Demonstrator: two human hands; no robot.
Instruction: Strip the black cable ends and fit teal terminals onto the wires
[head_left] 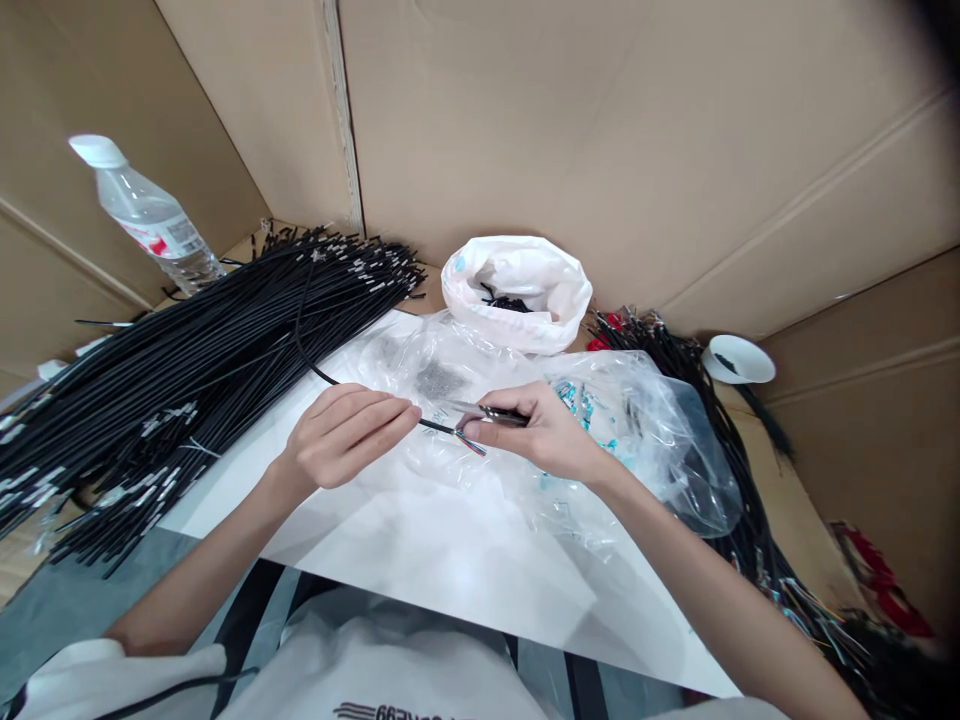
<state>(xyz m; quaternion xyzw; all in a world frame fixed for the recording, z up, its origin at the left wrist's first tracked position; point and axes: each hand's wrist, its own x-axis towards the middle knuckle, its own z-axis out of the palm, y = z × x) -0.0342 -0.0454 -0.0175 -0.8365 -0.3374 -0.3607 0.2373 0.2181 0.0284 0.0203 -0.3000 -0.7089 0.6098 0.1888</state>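
Note:
A black cable (436, 426) runs through my left hand (352, 435), whose fingers are closed around it. Its end points right and shows several thin coloured wires (472, 443) fanned out. My right hand (536, 432) is closed on a small tool (504, 415) with a dark handle and a thin metal blade pointing left. The thumb and blade of that hand are close beside the wires; whether they touch cannot be made out. Beneath both hands lie a white sheet (450, 540) and a clear plastic bag (660, 460).
Bundled black cables (225, 310) cover the left side, with a water bottle (161, 225) behind them. A white bag (555, 330) holding black pieces stands at the back. More cables (750, 500) and a white cup (750, 362) are at right. Cardboard walls (600, 120) enclose the area.

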